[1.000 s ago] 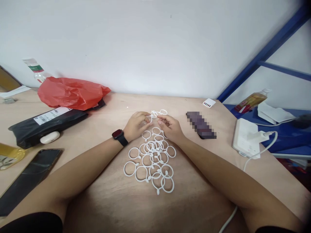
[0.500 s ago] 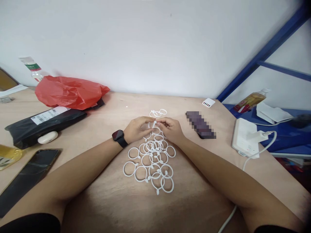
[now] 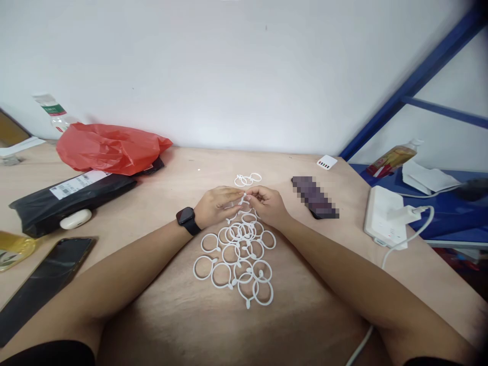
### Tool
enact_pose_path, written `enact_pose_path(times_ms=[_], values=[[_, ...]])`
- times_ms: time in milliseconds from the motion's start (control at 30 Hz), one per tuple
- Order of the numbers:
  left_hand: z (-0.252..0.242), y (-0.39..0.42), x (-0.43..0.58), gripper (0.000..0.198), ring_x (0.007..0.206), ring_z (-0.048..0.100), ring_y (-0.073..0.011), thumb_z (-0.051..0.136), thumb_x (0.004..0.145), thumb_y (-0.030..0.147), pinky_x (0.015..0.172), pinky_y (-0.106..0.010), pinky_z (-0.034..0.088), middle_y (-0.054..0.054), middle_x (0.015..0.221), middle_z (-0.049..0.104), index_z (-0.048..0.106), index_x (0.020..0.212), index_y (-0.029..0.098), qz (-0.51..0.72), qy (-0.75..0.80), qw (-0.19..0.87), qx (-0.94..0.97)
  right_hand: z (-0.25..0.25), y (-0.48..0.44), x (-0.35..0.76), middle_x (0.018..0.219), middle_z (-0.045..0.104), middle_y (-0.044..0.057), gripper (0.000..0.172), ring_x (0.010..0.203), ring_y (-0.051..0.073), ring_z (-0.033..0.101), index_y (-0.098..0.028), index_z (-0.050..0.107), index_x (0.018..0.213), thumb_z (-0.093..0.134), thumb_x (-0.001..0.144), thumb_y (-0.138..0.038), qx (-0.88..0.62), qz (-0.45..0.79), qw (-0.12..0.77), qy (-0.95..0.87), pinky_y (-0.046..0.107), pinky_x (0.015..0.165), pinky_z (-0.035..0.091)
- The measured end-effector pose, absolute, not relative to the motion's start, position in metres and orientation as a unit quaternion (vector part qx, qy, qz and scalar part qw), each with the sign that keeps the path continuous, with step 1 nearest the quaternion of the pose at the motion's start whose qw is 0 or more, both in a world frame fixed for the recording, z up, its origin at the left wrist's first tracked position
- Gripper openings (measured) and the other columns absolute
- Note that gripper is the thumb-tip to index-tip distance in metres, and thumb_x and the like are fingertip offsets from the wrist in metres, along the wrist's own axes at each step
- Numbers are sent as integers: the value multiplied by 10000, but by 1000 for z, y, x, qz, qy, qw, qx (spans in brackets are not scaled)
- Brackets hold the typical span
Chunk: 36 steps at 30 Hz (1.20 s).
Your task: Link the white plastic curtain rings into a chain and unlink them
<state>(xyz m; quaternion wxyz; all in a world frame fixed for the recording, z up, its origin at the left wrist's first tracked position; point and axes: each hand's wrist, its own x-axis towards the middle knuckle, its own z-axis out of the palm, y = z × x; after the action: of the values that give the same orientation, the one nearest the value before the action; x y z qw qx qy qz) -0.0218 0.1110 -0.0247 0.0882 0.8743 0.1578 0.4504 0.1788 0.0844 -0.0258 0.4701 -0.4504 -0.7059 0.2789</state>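
My left hand (image 3: 218,206), with a black watch on its wrist, is closed at the fingertips on a white plastic ring (image 3: 244,204) with a small tab. My right hand (image 3: 267,203) pinches the same ring's tab from the other side, thumb and index finger together. The fingers partly cover this ring. Right below my hands, many more white rings (image 3: 221,274) with tabs lie overlapping on the table. A small group of white rings (image 3: 255,177) rests just beyond my fingertips.
A red plastic bag (image 3: 110,147) and a black parcel (image 3: 76,198) lie at left, near a white case (image 3: 75,219) and a phone (image 3: 68,254). On the right are a blurred-out dark phone (image 3: 314,195), a white charger (image 3: 327,162) and a power strip (image 3: 385,218) with its cable.
The fingers of my left hand have come down and closer to the right fingertips, covering more of the held ring. The loose rings have stayed put.
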Motion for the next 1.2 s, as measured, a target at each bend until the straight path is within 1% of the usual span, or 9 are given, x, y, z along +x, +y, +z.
enact_pose_path(times_ms=[267,367,433,533,633,733,833,933,1200], values=[[-21,109,-21,298,1019,672,-181,609,886,243,877,-379,557,-86,1099,720,635,1182,220,437,163,79,881,-30,88,181,730,671,5,141,617,117,582,-178,680,853,603,840,-296,-436,308,474,-701,228,572,468],[-20,108,-20,299,973,675,-186,618,866,240,859,-380,551,-81,1050,730,640,1163,211,435,171,71,881,-33,98,191,820,698,30,190,698,148,623,-182,688,950,573,871,-312,-473,247,490,-690,270,657,516],[-20,107,-20,293,923,678,-184,605,862,235,842,-372,548,-72,1006,737,644,1152,211,426,162,74,887,-34,108,199,973,706,65,240,833,188,648,-186,679,1057,546,876,-270,-509,169,487,-689,324,766,538],[-21,105,-20,336,828,679,-179,603,852,265,785,-346,550,-75,956,739,633,1180,201,401,153,92,899,-38,119,208,1251,625,104,399,1109,249,597,-191,616,1234,503,852,-170,-536,108,408,-732,413,968,490],[-21,103,-21,433,751,676,-179,626,840,331,720,-316,545,-72,872,737,599,1243,175,370,150,130,907,-41,124,210,1346,571,109,519,1221,281,536,-185,526,1354,508,837,-136,-558,95,299,-769,437,1042,438],[-20,102,-23,449,760,689,-180,629,848,380,729,-303,544,-60,842,743,596,1243,168,356,142,168,908,-43,123,208,1291,610,97,519,1145,272,584,-205,510,1367,537,851,-161,-574,86,258,-772,404,991,466],[-20,102,-24,345,750,696,-163,593,885,366,738,-287,546,-44,797,744,638,1161,164,379,171,188,890,-43,122,207,1196,654,92,495,1025,249,626,-209,539,1338,580,846,-191,-596,86,251,-758,371,910,493],[-21,103,-24,264,659,677,-133,568,907,353,662,-256,540,-43,795,745,684,1046,161,406,240,176,864,-43,122,208,1047,690,75,430,919,229,629,-214,598,1279,582,849,-201,-598,84,249,-757,343,826,499],[-25,110,-22,227,757,666,-160,580,901,321,741,-303,540,-49,828,729,697,1030,176,449,312,122,829,-34,105,198,827,667,27,273,648,141,572,-210,696,1106,573,865,-251,-475,128,435,-754,289,682,503]])
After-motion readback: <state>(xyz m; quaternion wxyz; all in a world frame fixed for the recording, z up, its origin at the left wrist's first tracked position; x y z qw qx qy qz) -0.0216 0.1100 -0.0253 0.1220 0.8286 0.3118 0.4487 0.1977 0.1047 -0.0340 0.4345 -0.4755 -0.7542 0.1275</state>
